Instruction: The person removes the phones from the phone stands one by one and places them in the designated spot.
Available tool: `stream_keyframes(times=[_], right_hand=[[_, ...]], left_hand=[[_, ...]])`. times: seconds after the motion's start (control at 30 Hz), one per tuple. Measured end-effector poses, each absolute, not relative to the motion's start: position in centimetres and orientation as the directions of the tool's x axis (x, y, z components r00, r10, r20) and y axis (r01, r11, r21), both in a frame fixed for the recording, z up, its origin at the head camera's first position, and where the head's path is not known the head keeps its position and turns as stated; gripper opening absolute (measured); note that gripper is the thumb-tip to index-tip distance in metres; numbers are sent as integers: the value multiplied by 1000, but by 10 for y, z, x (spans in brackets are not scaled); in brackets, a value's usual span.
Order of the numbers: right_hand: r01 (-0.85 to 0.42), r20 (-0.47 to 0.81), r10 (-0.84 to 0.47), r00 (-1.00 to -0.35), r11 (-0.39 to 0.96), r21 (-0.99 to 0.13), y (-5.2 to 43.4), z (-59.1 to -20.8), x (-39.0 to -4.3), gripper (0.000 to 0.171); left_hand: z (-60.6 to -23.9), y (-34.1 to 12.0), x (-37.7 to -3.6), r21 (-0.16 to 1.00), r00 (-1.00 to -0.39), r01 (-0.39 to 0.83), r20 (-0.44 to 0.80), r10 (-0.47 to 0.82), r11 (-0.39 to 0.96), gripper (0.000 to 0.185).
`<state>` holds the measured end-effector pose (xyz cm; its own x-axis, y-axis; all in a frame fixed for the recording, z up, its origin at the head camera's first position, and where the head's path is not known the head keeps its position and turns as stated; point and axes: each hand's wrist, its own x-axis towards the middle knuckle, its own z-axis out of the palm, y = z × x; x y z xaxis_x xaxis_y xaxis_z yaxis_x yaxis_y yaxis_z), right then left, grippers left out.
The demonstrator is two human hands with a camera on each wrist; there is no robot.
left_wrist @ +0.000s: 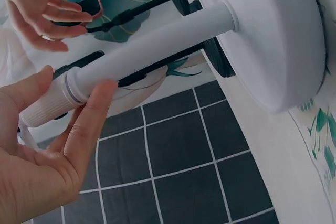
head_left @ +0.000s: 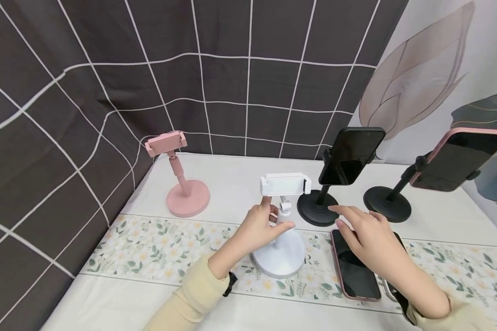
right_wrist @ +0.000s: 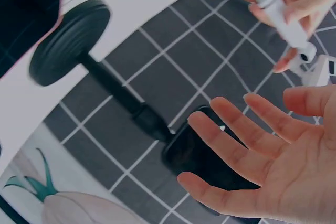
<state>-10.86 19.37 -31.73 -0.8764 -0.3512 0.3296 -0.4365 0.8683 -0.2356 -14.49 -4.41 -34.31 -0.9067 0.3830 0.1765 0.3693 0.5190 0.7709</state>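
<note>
The white phone stand [head_left: 280, 259] stands upright on the table, its holder at the top holding no phone. My left hand [head_left: 257, 226] holds its post just below the holder. In the left wrist view the thumb and fingers lie on either side of the ribbed collar of the post. My right hand [head_left: 370, 241] hovers with spread, loosely bent fingers and holds nothing; its palm shows in the right wrist view. Below it lies a pink-edged phone [head_left: 358, 276]. Another phone [head_left: 401, 301] beside that one is partly hidden by the right forearm.
A pink phone stand [head_left: 187, 200] stands at the back left. At the back right, one black stand [head_left: 310, 210] bears a black phone [head_left: 352, 156], another black stand [head_left: 383, 204] a pink-edged phone [head_left: 459, 161]. A dark gridded cloth [head_left: 228, 82] hangs behind the table.
</note>
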Motion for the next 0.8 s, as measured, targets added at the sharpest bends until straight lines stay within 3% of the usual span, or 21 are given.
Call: stream_keyframes(times=[0.33,0.57,0.8], right_hand=[[-468,442,-352,-825,864,-187,183,-314,-100,30],[-487,459,-359,-812,851,-197,179,-316,-97,29],[-473,436,-351,-829,855,-211,177,-320,-95,27]], left_hand=[[-335,-48,-147,857,-909,306,134,396,415,76],[-328,-58,-161,870,-889,337,169,426,358,56],[-319,-67,-195,852,-921,354,245,304,386,65]])
